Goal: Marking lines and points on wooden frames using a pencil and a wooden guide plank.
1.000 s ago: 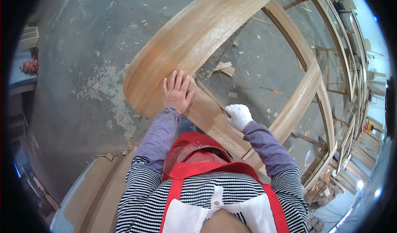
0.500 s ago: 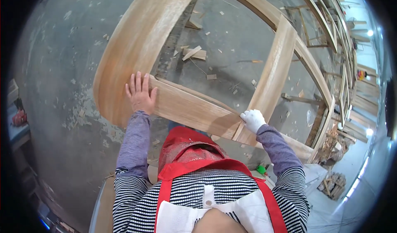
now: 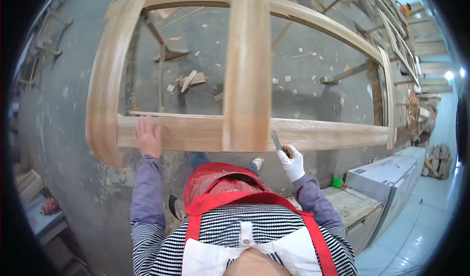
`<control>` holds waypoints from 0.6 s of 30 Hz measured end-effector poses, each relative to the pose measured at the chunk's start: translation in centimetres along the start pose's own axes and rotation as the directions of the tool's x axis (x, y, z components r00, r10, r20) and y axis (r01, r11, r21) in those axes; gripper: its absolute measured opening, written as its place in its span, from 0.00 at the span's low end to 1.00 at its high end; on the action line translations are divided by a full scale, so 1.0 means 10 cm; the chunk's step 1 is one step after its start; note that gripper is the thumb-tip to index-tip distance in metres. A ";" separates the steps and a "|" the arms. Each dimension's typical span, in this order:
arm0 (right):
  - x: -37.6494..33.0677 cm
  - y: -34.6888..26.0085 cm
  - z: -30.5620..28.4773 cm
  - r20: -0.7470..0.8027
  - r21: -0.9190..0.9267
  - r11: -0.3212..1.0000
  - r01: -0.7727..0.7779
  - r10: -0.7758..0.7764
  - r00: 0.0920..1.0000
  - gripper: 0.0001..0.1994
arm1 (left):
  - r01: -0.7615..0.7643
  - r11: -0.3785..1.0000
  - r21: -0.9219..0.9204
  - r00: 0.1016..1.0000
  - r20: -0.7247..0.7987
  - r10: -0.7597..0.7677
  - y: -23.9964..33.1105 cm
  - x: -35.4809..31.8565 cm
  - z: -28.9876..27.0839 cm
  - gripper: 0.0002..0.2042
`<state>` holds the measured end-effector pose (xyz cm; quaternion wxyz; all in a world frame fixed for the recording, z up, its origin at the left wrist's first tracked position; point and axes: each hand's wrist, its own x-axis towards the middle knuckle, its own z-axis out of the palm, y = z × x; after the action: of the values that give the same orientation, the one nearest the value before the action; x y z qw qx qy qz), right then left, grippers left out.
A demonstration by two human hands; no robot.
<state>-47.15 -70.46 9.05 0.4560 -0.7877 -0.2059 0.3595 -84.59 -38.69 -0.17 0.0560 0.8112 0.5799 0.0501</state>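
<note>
A large pale wooden frame spans the view, with a wide crosspiece joining its far and near rails. On the near rail, toward its left end, my bare left hand lies with the fingers stretched out, slightly blurred. My right hand, in a white glove, is closed around a tool with a narrow grey blade; its exact kind is unclear. The blade points up and away, close to the right edge of the crosspiece where it meets the near rail.
Wood offcuts lie on the concrete floor below the frame. At right stand a low worn bench with a green object on it and a long white box. More wooden frames rest at the far right.
My view has turned, so the frame now lies squarer before me. My right hand has come off the joint toward me, and a blade now shows in it. My left hand stays on the near rail.
</note>
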 end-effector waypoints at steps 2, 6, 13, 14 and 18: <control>-0.14 0.44 -0.64 -0.048 -0.015 0.998 -0.053 0.053 0.997 0.10 | -0.308 0.948 -0.086 0.945 -0.147 0.293 0.96 -0.47 0.05 0.26; -0.26 0.95 -1.57 -0.084 -0.149 0.988 0.035 -0.048 0.995 0.11 | -0.480 0.817 -0.320 0.858 0.020 0.513 2.93 -1.30 0.32 0.31; 0.54 0.45 -2.06 0.216 -0.547 0.751 0.369 -0.299 0.929 0.10 | -0.483 0.818 -0.312 0.849 0.061 0.525 4.08 -1.51 0.44 0.30; 0.71 0.36 -1.97 0.293 -0.564 0.692 0.450 -0.342 0.893 0.10 | -0.465 0.839 -0.282 0.866 0.055 0.498 4.09 -1.45 0.46 0.29; 1.31 0.08 -1.36 0.386 -0.584 0.603 0.543 -0.382 0.840 0.10 | -0.448 0.863 -0.234 0.885 0.024 0.465 4.05 -1.17 0.59 0.28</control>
<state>-28.26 -70.04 7.84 0.1911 -0.7709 -0.5687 0.2140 -49.65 -62.94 -0.19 0.1557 0.9153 0.3593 0.0940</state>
